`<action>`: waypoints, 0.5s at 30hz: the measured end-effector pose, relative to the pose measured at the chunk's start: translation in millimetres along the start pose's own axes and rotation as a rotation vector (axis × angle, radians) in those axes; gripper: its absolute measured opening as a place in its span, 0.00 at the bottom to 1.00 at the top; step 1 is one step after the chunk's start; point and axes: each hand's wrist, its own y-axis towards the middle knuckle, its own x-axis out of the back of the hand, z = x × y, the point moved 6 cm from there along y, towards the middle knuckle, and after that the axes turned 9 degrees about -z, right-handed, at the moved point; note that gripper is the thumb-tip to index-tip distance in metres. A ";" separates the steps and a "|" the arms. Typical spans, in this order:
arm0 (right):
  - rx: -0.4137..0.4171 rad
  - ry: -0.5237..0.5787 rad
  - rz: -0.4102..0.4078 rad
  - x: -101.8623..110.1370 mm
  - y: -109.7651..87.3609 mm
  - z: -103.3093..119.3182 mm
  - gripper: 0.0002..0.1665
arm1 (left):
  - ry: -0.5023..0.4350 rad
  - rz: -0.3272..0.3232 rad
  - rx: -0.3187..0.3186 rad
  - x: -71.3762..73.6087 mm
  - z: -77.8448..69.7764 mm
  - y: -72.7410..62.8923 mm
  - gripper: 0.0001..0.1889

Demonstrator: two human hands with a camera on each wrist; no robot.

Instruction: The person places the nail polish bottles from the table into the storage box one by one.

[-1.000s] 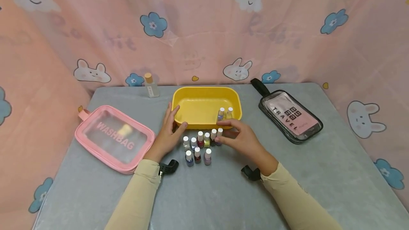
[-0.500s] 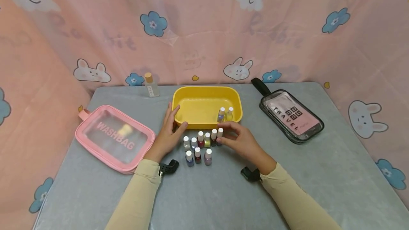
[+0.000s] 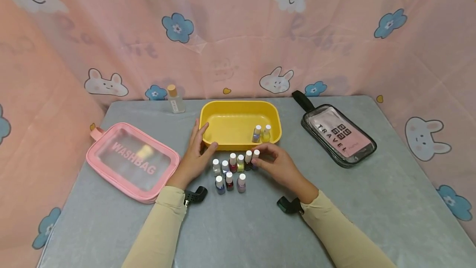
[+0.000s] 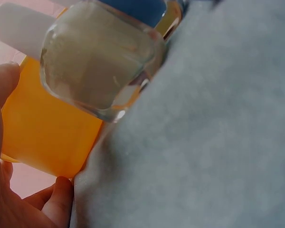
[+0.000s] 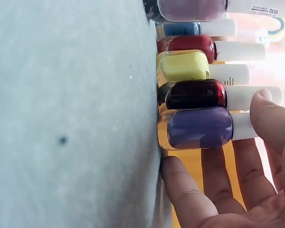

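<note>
Bottles (image 3: 241,164) are lined up between the near edge of the desk (image 3: 230,235) and the yellow tray (image 3: 238,147), which is set by the far edge and touched by the left hand (image 3: 193,158), fingers spread, while the endmost purple bottle (image 5: 199,128) is clasped by the right hand (image 3: 284,166).

Yellow item (image 3: 145,151) in pink washbag (image 3: 128,169) — blurred (too cloudy to identify). Left wrist view: blue polish bottle (image 4: 138,9) — cropped at top.
</note>
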 end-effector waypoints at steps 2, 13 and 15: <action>-0.017 -0.001 0.001 -0.6 -0.1 -1.2 0.15 | 0.001 -0.001 0.002 0.1 0.0 -0.2 0.39; -0.001 0.013 0.009 -0.9 1.2 -7.2 0.11 | -0.005 -0.005 -0.002 0.1 -1.3 -0.1 0.39; 0.000 0.022 0.012 -0.6 1.3 -6.6 0.11 | -0.005 -0.004 0.000 0.2 -1.8 -0.3 0.39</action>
